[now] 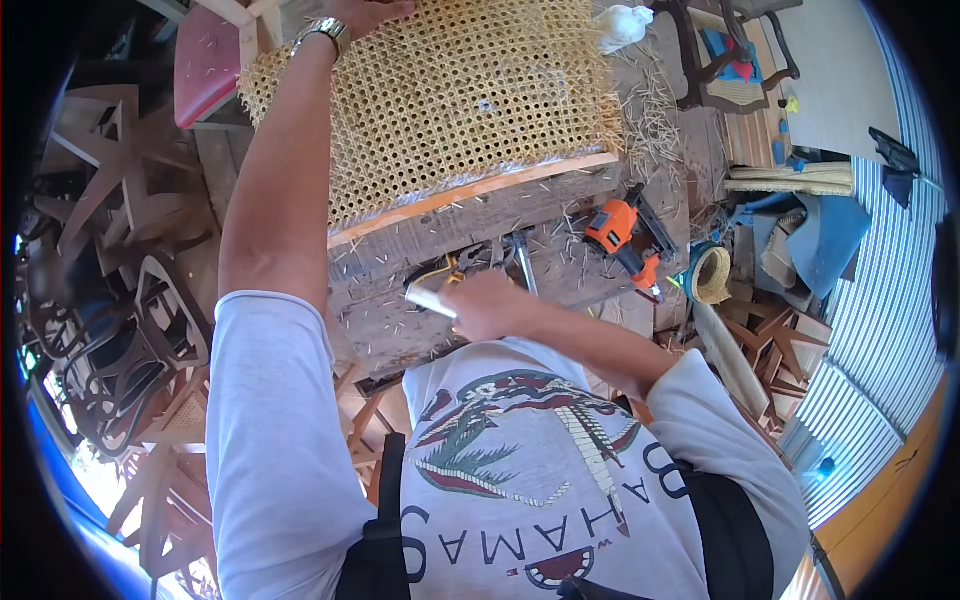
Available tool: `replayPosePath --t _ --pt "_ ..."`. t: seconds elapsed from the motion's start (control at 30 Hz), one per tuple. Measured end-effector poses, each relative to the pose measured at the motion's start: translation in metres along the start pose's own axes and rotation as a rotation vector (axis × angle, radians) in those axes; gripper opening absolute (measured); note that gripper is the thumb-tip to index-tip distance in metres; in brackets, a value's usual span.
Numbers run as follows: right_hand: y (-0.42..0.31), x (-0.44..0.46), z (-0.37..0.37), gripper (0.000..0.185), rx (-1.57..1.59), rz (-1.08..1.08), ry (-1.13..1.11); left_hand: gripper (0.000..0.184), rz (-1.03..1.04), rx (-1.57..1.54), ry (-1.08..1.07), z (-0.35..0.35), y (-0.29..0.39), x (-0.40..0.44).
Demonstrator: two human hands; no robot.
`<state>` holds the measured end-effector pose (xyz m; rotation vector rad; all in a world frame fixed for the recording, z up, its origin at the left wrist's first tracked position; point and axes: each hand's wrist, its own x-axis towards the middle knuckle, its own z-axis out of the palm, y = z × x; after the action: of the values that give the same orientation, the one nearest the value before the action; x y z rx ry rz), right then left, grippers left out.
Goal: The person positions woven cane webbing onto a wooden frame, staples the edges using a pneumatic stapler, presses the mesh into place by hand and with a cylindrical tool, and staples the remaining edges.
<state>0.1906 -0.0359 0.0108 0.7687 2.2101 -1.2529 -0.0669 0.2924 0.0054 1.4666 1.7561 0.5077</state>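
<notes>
My left hand (372,12) reaches to the far side of a woven cane webbing sheet (470,100) and lies on its edge, fingers stretched out and partly cut off by the top of the view. The sheet covers a wooden frame (480,195), whose near rail shows along the front. Close to my body, my right hand (490,305) is closed around a flat white stick (430,301) that juts out to the left. Just beyond this hand lie a hammer (524,262) and a dark tool with yellow parts (440,272).
An orange and black nail gun (618,232) rests on the bench (380,300) to the right. Cane scraps litter the boards. A white bundle (625,27) sits at the far right corner. Chair frames (130,180) crowd the left, and a roll of tape (711,275) lies right.
</notes>
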Motion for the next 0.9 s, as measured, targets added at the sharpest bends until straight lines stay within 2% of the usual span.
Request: replayPosePath --t 0.07,0.13,0.17,0.23,0.3,0.33,0.43,0.47,0.53,0.6,0.73,0.83,0.9 --pt "-0.003 0.028 0.045 0.028 -0.110 -0.033 -0.020 0.026 0.023 -0.004 0.026 0.000 0.003 -0.005" --pt "-0.012 0.038 0.060 0.028 -0.163 -0.014 -0.002 0.028 0.043 0.002 0.042 0.003 -0.001 -0.004" --pt "-0.008 0.034 0.066 0.028 -0.064 -0.019 0.079 0.029 0.056 0.010 0.047 0.004 -0.008 0.001" --pt "-0.007 0.004 0.044 0.027 0.126 -0.029 0.237 0.031 0.067 0.075 0.056 0.005 -0.011 0.003" --pt "0.015 -0.011 0.027 0.030 0.176 -0.004 0.436 0.039 0.070 0.197 0.059 0.003 -0.007 0.000" --pt "0.029 -0.019 0.015 0.032 0.200 0.007 0.539 0.059 0.254 -0.059 0.054 0.023 -0.099 0.069" --pt "0.075 -0.054 -0.029 0.030 0.336 0.183 0.833 0.056 0.203 0.052 0.096 0.021 -0.064 0.040" --pt "0.088 -0.066 -0.045 0.029 0.433 0.240 0.940 0.062 0.181 0.115 0.103 0.018 -0.058 0.033" --pt "0.106 -0.085 -0.095 0.033 0.382 0.345 1.004 0.061 0.171 0.135 0.084 0.016 -0.053 0.031" --pt "0.128 -0.077 -0.140 0.039 0.253 0.229 1.254 0.060 0.178 0.126 0.080 0.016 -0.056 0.032" --pt "0.153 -0.033 -0.240 0.057 -0.169 0.117 1.281 0.057 0.174 0.064 0.091 0.016 -0.052 0.025" --pt "0.155 0.017 -0.294 0.065 -0.361 -0.001 1.190 0.055 0.164 -0.065 -0.084 0.005 -0.051 0.030" --pt "0.149 0.044 -0.316 0.063 -0.465 0.084 1.072 0.059 0.173 -0.090 -0.016 -0.007 -0.041 0.023"
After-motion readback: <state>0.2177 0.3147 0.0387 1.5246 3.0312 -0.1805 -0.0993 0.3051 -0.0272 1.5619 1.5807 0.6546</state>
